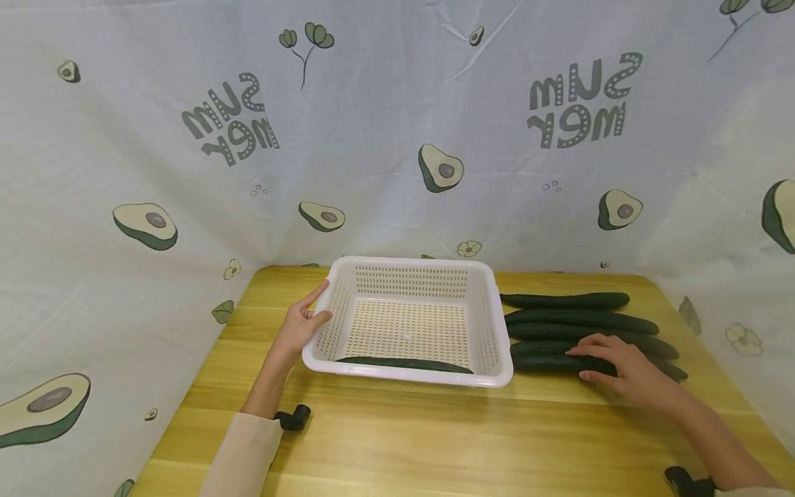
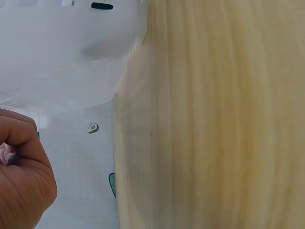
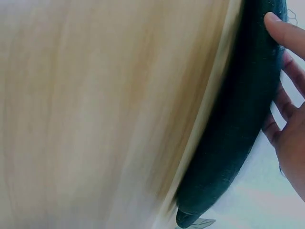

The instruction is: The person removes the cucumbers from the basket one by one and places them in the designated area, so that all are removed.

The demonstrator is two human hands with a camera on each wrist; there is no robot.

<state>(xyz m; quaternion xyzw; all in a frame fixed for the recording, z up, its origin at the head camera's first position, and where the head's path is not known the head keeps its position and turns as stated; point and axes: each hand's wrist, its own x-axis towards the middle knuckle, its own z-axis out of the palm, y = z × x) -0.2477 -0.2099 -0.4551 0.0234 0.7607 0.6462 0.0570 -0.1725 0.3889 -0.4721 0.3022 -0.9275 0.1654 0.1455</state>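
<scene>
A white plastic basket (image 1: 410,261) with slotted sides stands on the wooden table, and one dark green cucumber (image 1: 404,362) lies along its near inner wall. My left hand (image 1: 295,331) grips the basket's left rim, thumb over the edge; in the left wrist view, that hand (image 2: 24,171) shows beside the basket's pale outer wall (image 2: 52,57). To the right of the basket, my right hand (image 1: 627,369) holds the nearest cucumber (image 1: 553,363) of a row. The right wrist view has the thumb on one side of this cucumber (image 3: 228,124) and the fingers on the other.
Several more cucumbers (image 1: 580,319) lie side by side behind the held one, their left ends close to the basket. A white curtain (image 1: 373,138) printed with avocados hangs behind and beside the table (image 1: 435,442). Black wrist mounts (image 1: 293,418) sit on both arms.
</scene>
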